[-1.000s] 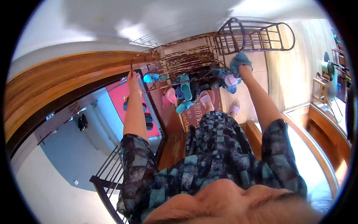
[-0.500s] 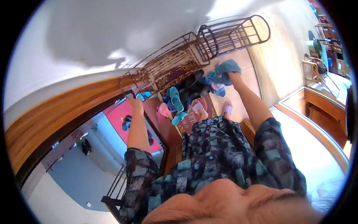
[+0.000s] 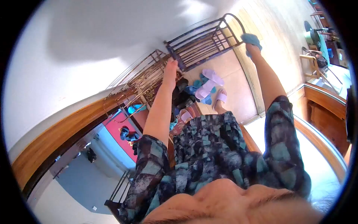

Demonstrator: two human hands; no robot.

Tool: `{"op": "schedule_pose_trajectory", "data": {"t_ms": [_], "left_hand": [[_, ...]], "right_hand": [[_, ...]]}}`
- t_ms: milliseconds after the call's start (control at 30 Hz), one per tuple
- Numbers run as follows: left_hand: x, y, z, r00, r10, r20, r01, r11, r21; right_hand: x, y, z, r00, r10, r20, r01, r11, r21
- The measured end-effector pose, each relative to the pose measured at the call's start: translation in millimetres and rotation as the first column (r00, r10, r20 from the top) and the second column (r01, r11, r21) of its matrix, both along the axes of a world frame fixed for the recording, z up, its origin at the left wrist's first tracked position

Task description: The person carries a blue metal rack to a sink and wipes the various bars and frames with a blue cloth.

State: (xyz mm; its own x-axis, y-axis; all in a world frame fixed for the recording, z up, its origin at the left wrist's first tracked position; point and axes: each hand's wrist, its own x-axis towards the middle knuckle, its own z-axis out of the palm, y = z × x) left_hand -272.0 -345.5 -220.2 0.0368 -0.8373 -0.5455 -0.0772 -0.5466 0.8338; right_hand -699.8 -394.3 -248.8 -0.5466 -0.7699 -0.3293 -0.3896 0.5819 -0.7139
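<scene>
Metal rack point(image 3: 203, 61): its curved end has just been reached by the cloth point(image 3: 250, 38) bunched in the right hand point(image 3: 254, 49); the left hand's point(image 3: 170, 66) grip can't be told.

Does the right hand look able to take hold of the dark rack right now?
Probably yes: the right hand is close to the curved end of the dark rack, with nothing visible blocking it. The blue cloth it holds might hinder a bare-handed grip.

Bright glare, soft wall shadows, fisheye distortion
</scene>
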Motion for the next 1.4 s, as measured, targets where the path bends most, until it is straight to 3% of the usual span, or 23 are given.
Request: {"op": "schedule_pose_trajectory", "data": {"t_ms": [33,67,133,167,233,333,400,467,533,567,600,667,733,867,1067,1100,1233,1333,1367,1400], "left_hand": [[3,-8,-44,0.994,0.065,-0.084,-0.066,0.998,-0.008],[1,-13,-51,0.985,0.128,-0.113,-0.126,0.992,0.03],[-12,-18,-48,0.954,0.255,-0.159,-0.239,0.965,0.111],[-20,-20,-41,0.919,0.34,-0.197,-0.314,0.937,0.151],[-40,-13,-18,0.935,0.311,-0.169,-0.276,0.94,0.2],[-74,-12,-3,0.955,0.255,-0.149,-0.232,0.96,0.157],[-90,-13,-8,0.967,0.201,-0.157,-0.193,0.979,0.063],[-111,-15,15,0.955,0.202,-0.217,-0.209,0.978,-0.008],[-127,-16,45,0.958,0.104,-0.268,-0.139,0.983,-0.117],[-142,-17,84,0.974,0.092,-0.207,-0.118,0.986,-0.119],[-148,-16,102,0.975,0.03,-0.219,-0.068,0.983,-0.169],[-155,-12,137,0.989,-0.072,-0.131,0.043,0.976,-0.211],[-174,4,170,0.977,-0.057,-0.207,0.016,0.981,-0.193],[-192,39,207,0.951,-0.11,-0.29,0.039,0.97,-0.24],[-193,50,249,0.962,-0.24,-0.133,0.188,0.929,-0.319],[-186,47,251,0.946,-0.301,-0.119,0.237,0.894,-0.38],[-177,45,260,0.888,-0.432,-0.159,0.296,0.8,-0.521],[-176,29,272,0.865,-0.484,-0.134,0.34,0.761,-0.552],[-183,24,281,0.846,-0.52,-0.12,0.363,0.726,-0.585],[-187,33,292,0.872,-0.475,-0.121,0.331,0.751,-0.571]], "right_hand": [[-9,-14,-6,0.998,0.019,0.067,-0.023,0.998,0.059],[-18,-29,-25,0.985,0.055,0.166,-0.061,0.998,0.034],[-15,-44,-21,0.964,0.052,0.26,-0.093,0.984,0.149],[-18,-48,-22,0.984,0.139,0.109,-0.153,0.979,0.134],[-28,-49,-45,0.935,0.291,-0.203,-0.267,0.954,0.138],[-43,-39,-43,0.956,0.195,-0.219,-0.176,0.979,0.106],[-60,-22,-27,0.998,0.053,0.025,-0.049,0.985,-0.168],[-80,-4,-5,0.961,-0.027,0.275,0.139,0.907,-0.397],[-107,21,36,0.982,-0.043,0.182,0.113,0.91,-0.398],[-129,37,43,0.991,-0.018,0.136,0.072,0.911,-0.406],[-123,57,99,0.984,-0.067,0.164,0.128,0.909,-0.396],[-144,98,121,0.998,-0.015,0.056,0.042,0.862,-0.506],[-145,149,150,0.995,-0.099,0.034,0.101,0.819,-0.565],[-125,251,201,0.909,-0.382,0.169,0.414,0.775,-0.477],[-66,328,251,0.771,-0.569,0.285,0.628,0.606,-0.488],[-62,343,254,0.816,-0.562,0.136,0.546,0.673,-0.498],[-25,389,262,0.815,-0.569,0.111,0.548,0.694,-0.466],[4,404,264,0.813,-0.563,0.146,0.525,0.602,-0.602],[10,404,263,0.771,-0.542,0.334,0.617,0.507,-0.602],[13,410,274,0.766,-0.55,0.333,0.624,0.512,-0.591]]}}
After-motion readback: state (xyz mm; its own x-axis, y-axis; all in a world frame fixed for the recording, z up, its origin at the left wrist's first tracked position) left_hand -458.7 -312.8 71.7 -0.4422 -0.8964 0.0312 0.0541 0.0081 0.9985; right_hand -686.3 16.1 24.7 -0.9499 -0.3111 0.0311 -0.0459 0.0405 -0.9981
